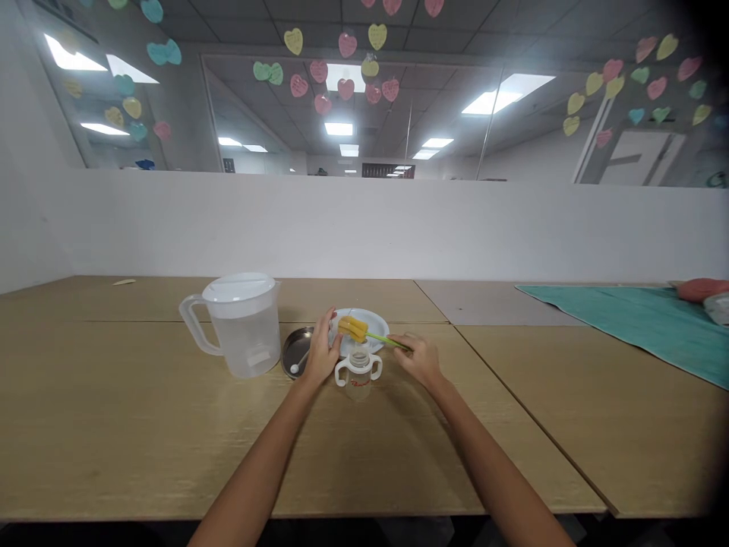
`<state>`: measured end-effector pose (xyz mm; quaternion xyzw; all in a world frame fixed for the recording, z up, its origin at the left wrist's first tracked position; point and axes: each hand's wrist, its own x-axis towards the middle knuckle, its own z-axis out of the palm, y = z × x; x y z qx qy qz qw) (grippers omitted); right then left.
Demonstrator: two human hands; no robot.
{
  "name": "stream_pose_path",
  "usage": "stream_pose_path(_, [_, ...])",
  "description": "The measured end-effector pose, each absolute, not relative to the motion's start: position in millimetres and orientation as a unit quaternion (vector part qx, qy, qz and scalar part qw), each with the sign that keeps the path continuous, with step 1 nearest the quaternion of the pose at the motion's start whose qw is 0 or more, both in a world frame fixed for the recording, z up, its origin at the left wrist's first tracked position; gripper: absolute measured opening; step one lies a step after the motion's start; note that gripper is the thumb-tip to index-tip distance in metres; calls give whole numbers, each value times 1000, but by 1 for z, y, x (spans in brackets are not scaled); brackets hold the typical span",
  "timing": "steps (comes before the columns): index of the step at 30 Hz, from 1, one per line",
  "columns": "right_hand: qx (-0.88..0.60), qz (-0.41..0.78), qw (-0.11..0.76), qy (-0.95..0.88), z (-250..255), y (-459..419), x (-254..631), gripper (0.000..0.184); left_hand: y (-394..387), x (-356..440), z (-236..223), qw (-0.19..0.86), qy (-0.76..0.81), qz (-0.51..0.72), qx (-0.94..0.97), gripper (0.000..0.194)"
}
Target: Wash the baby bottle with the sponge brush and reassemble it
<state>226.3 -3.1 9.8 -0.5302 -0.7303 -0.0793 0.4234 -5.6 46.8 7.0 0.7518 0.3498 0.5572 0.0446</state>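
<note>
My right hand (420,358) is closed round the green handle of a bottle brush (354,328), whose yellow sponge head points left. At the left side of that head is my left hand (323,351), fingers stretched and thumb apart; whether it touches the sponge I cannot tell. Below the brush a clear baby bottle (358,380) with two white handles stands upright on the table, its threaded neck uncovered. Behind them lies a white plate (376,323), partly hidden by the brush and my left hand. A round metal dish (291,351) holds a thin white stick with a rounded end (295,368).
A lidded clear plastic pitcher (249,334) stands left of the dish on the wooden table (142,425). A green cloth (638,315) lies far right, with a reddish object (702,289) at its back. A white wall (387,228) borders the table's far edge.
</note>
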Motion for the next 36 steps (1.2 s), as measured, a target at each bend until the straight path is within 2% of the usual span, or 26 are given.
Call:
stream_pose_path(12, [-377,-302,474,-736,3,-5,217,30,33,-3,18,56,316,606,728,45])
stream_pose_path(17, [-353,-287,484,-747,4,-6,217,34,31,-2,23,24,346,634,691,42])
stream_pose_path(22, [-368,-283,455,-760,-1,-3,219,36,33,-6,22,62,398,617,676,35])
stream_pose_path(28, [-333,-301,426,-786,-2,-1,221,41,33,-11,20,87,452,582,671,37])
stream_pose_path(36, [-416,-293,405,-760,-6,9,219,35,30,-21,34,-120,384,591,699,40])
